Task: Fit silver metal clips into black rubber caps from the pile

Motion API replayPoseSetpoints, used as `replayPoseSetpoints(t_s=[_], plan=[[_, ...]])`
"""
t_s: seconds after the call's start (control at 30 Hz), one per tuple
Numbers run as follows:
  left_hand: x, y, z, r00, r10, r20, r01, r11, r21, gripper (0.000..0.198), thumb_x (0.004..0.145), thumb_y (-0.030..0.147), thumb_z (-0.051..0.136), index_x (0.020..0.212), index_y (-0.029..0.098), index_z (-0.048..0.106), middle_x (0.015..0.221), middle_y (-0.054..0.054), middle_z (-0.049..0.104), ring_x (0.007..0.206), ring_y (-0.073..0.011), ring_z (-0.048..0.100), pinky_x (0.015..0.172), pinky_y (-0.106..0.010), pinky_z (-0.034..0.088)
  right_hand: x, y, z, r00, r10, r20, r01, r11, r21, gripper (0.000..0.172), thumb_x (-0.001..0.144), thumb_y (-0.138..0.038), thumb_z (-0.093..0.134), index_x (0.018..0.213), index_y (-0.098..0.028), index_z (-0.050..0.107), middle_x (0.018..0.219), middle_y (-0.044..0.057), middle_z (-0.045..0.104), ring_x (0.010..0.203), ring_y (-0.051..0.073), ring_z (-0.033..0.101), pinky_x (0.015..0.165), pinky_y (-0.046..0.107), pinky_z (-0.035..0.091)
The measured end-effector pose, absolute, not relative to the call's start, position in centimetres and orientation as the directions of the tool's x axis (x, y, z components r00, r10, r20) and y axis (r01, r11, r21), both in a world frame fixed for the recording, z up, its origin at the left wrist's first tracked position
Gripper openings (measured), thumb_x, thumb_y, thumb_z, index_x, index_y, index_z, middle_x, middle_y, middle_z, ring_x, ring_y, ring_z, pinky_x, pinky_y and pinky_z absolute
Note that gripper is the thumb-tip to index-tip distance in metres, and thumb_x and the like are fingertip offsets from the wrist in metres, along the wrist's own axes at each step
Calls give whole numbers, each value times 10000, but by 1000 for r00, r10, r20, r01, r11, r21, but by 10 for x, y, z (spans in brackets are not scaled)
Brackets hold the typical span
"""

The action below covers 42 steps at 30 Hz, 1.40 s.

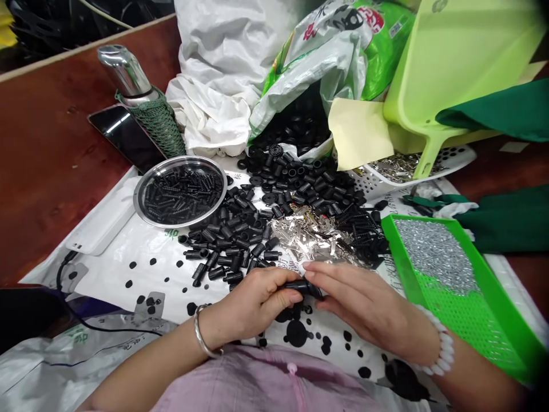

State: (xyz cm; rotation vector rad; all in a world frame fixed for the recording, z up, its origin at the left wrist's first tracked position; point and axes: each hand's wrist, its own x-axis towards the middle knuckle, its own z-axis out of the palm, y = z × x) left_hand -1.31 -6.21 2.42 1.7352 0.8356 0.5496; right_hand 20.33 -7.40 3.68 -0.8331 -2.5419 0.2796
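Observation:
Between both hands, low over the front of the work surface, is a small black plastic cylindrical part. My left hand pinches one end of it between thumb and fingers. Around the other end close the fingers of my right hand, thumb beneath and partly hidden. Just beyond the hands lies a heap of black ribbed plastic sleeves. A pile of shiny metal strips sits to its right, with black screw-like pieces beside it.
A round metal dish of black threaded parts stands at left, near a phone and a flask. At right is a green tray with small silvery pins. Behind are an open bag, a perforated white basket and a light-green dustpan.

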Motion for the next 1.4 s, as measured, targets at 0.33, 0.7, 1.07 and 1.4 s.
replayPoseSetpoints(t_s=[0.33, 0.7, 1.07, 1.4], plan=[[-14, -63, 17, 657, 738, -153, 194, 31, 981, 235, 876, 288, 443, 902, 112, 596, 623, -5, 532, 554, -105, 496, 533, -214, 427, 194, -79, 28, -611, 644, 461, 488, 765, -421, 383, 894, -181, 492, 1275, -195, 455, 1124, 117, 609, 990, 183, 601, 798, 296, 541], [-13, -69, 10, 635, 771, 46, 263, -272, 926, 200, 890, 254, 441, 1004, 165, 578, 842, -46, 626, 732, -142, 565, 679, -243, 457, 194, -84, 35, -570, 785, 243, 568, 591, -574, 550, 891, -460, 458, 1343, -170, 340, 1069, 126, 632, 814, 199, 655, 668, 300, 570], [-9, -75, 6, 687, 707, 169, 281, -473, 835, 237, 890, 274, 426, 1014, 128, 566, 847, -85, 608, 780, -177, 559, 728, -284, 456, 185, -85, 32, -468, 878, 103, 519, 367, -772, 262, 950, -236, 356, 1091, -187, 571, 693, 7, 659, 545, 108, 618, 508, 181, 518], [-10, -72, 6, 657, 750, 72, 245, -303, 921, 216, 897, 245, 426, 1028, 150, 569, 860, -52, 634, 768, -146, 582, 696, -240, 469, 193, -91, 35, -578, 771, 269, 603, 625, -496, 395, 905, -280, 475, 1284, -193, 409, 1041, 102, 632, 892, 221, 621, 729, 319, 528]])
